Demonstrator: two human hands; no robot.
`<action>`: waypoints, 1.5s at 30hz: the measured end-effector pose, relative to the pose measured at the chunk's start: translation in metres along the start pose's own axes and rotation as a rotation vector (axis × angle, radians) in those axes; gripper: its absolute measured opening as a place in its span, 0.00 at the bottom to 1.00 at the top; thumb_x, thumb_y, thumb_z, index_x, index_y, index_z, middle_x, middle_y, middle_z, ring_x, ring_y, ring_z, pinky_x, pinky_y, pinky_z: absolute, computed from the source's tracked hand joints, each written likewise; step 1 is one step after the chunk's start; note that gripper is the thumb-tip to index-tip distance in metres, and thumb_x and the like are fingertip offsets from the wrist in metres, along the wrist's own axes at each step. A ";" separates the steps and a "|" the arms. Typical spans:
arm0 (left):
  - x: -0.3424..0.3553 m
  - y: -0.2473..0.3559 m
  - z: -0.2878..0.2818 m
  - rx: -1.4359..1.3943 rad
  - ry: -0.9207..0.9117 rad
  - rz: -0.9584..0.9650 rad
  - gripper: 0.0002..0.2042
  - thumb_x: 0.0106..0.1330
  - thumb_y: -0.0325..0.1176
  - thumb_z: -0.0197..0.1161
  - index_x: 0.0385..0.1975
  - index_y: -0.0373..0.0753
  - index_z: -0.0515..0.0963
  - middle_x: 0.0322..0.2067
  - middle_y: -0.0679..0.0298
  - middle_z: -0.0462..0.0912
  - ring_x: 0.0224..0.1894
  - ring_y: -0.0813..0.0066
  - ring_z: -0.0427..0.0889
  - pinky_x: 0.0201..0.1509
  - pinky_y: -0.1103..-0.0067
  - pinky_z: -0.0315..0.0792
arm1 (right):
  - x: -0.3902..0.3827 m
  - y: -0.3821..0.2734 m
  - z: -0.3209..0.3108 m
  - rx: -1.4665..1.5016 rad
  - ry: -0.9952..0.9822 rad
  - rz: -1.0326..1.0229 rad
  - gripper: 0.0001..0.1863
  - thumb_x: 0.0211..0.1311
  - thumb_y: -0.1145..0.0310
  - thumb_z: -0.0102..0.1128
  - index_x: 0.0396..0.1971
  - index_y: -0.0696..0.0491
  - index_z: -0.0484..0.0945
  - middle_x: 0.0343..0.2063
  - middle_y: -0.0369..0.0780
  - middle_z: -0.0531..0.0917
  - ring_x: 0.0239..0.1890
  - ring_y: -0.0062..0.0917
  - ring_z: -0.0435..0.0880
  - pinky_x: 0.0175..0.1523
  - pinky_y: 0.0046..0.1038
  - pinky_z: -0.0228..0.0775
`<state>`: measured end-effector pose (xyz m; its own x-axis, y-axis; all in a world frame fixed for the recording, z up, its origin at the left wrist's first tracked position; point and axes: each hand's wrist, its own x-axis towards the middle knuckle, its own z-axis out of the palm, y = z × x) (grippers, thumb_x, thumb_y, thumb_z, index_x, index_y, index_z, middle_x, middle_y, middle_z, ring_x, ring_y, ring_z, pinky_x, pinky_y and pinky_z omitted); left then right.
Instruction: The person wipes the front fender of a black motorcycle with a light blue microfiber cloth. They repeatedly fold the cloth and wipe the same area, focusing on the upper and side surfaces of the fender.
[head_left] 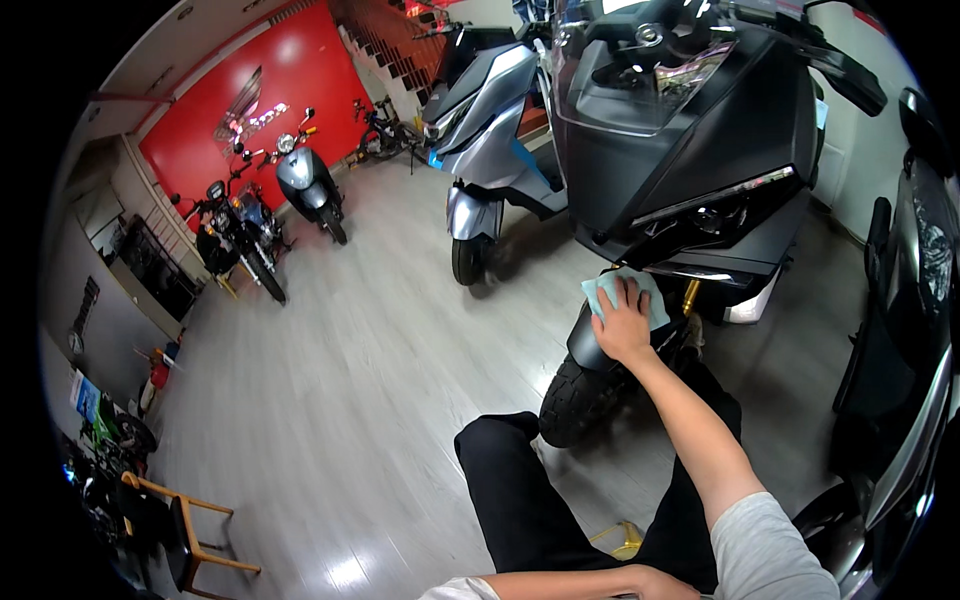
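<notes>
My right hand (pixel 625 325) presses a pale blue-green cloth (pixel 657 300) onto the top of the front mudguard (pixel 585 342) of a matte black scooter (pixel 660 150). Its fingers are bent over the cloth and hold it there. Below the mudguard is the scooter's knobbly front tyre (pixel 575 405), and a gold fork leg (pixel 691 297) shows beside the cloth. Across my lap lies my left forearm, with my left hand (pixel 665 583) at the lower edge of the picture. The fingers of that hand are out of sight.
A silver scooter (pixel 500 130) stands left of the black one, and another dark scooter (pixel 905 300) is close on my right. Farther off are a grey scooter (pixel 305 180), a motorcycle (pixel 240 235) and a red wall (pixel 320 70). A wooden chair (pixel 185 535) is at lower left.
</notes>
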<state>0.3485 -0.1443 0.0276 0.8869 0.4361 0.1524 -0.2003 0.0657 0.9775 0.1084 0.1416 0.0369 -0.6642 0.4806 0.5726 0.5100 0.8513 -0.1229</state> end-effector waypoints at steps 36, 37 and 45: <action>-0.010 -0.018 0.024 0.010 0.211 0.008 0.09 0.65 0.31 0.57 0.36 0.32 0.78 0.34 0.52 0.81 0.40 0.62 0.75 0.50 0.72 0.67 | -0.033 -0.019 -0.031 0.007 -0.116 -0.148 0.27 0.54 0.47 0.63 0.50 0.50 0.76 0.55 0.47 0.71 0.61 0.43 0.65 0.59 0.50 0.59; -0.013 -0.013 0.024 0.058 0.160 -0.033 0.08 0.66 0.30 0.57 0.39 0.33 0.77 0.37 0.55 0.80 0.41 0.64 0.75 0.51 0.74 0.68 | -0.033 -0.023 -0.033 0.043 -0.131 -0.157 0.27 0.54 0.47 0.63 0.49 0.49 0.76 0.54 0.47 0.72 0.60 0.43 0.65 0.58 0.48 0.59; -0.077 0.056 -0.040 -0.173 0.579 -0.273 0.06 0.72 0.22 0.53 0.42 0.34 0.77 0.37 0.67 0.81 0.42 0.80 0.78 0.49 0.81 0.74 | -0.015 0.020 -0.015 0.148 -0.016 -0.056 0.29 0.62 0.46 0.56 0.58 0.47 0.73 0.62 0.51 0.66 0.71 0.47 0.56 0.70 0.63 0.42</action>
<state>0.2521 -0.1388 0.0648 0.5578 0.7920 -0.2481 -0.1065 0.3647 0.9250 0.1367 0.1483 0.0383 -0.6988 0.4337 0.5688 0.3863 0.8981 -0.2102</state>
